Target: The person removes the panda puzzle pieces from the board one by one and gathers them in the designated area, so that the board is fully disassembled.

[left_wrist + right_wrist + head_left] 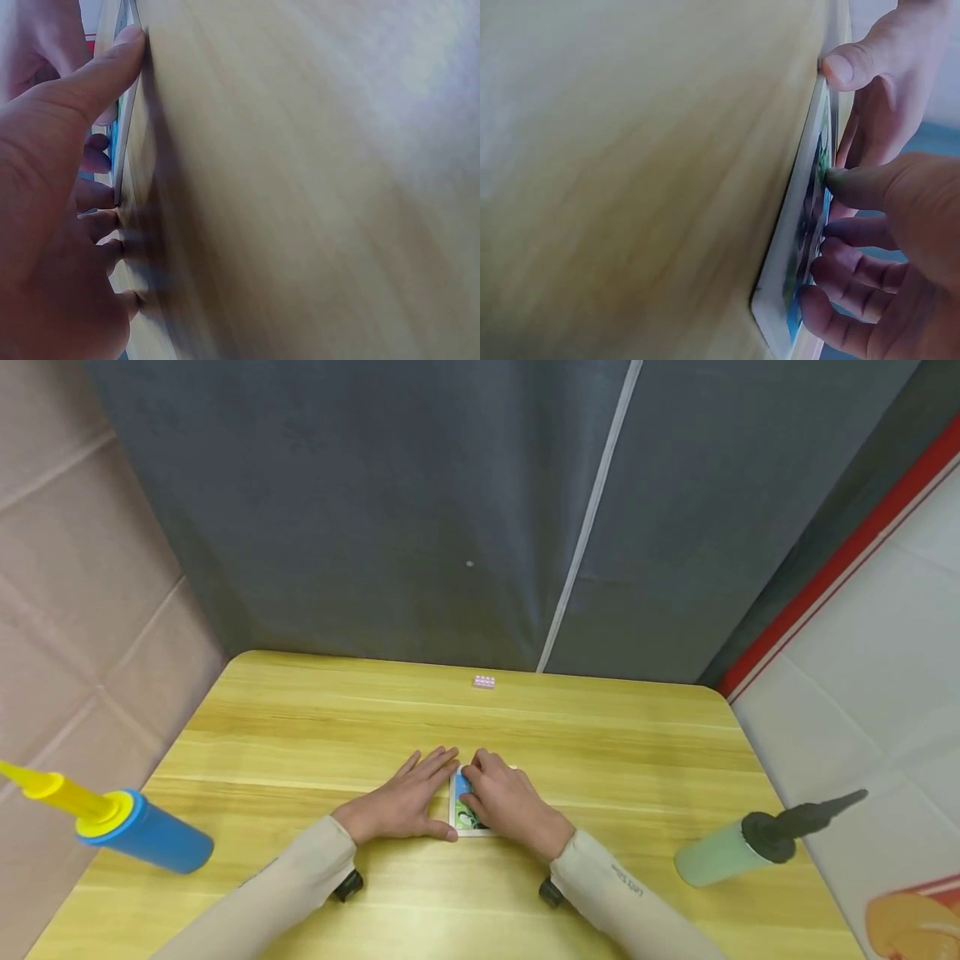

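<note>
Nearest me, two beige sleeves (300,877) come in from the bottom of the head view, each with a small dark camera mount under the wrist. On my near left a blue pump with a yellow handle (142,832) lies at the table's edge, and on my near right a pale green pump with a dark handle (738,847) lies at the opposite edge, both well apart from the hands

In the middle of the yellow wooden table (300,735) I see a small card (462,814) with a white border and a blue and green picture, lying flat between the two hands. The left hand (405,802) rests flat on the wood just beside the card's left edge, fingers straight and spread forward; the left wrist view shows its thumb (97,71) pressed against the card's edge, so it is released, gripping nothing. The right hand (510,802) lies over the card's right part with its fingers curled down onto the picture; in the right wrist view its fingertips (844,180) touch the card's face and the thumb (855,64) sits at the far edge, so it is grasping the card against the table

Farther back, a tiny pink block (484,681) sits alone near the far edge. Behind the table hangs a dark grey curtain (375,510) with a pale seam
</note>
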A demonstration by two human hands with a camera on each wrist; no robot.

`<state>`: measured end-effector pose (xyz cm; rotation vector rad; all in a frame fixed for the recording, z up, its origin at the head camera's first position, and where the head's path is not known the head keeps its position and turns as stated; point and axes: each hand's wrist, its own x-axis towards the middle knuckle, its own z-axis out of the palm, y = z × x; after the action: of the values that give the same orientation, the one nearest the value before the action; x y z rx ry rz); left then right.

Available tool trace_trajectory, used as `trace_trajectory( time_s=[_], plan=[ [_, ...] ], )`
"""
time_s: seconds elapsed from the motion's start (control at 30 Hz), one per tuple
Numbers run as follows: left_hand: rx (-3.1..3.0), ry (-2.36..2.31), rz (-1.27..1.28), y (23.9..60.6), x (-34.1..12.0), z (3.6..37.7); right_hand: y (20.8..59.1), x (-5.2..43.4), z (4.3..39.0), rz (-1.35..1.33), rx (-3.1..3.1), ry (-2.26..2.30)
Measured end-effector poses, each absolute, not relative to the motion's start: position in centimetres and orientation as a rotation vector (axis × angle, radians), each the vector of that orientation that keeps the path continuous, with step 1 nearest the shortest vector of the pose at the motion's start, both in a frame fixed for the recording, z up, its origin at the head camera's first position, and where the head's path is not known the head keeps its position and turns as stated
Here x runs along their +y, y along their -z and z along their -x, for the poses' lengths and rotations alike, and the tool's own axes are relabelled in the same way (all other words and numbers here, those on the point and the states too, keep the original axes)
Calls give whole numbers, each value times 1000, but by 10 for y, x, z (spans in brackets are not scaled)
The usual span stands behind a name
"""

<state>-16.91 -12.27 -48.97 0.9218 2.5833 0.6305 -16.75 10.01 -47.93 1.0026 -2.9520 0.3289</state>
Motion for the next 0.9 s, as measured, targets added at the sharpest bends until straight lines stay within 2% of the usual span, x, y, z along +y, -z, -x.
trace_trajectory(
  time_s=[0.9],
  plan=[
    [2585, -653, -936, 490, -124, 168, 473, 94, 165, -977, -2971, -257]
  ],
)
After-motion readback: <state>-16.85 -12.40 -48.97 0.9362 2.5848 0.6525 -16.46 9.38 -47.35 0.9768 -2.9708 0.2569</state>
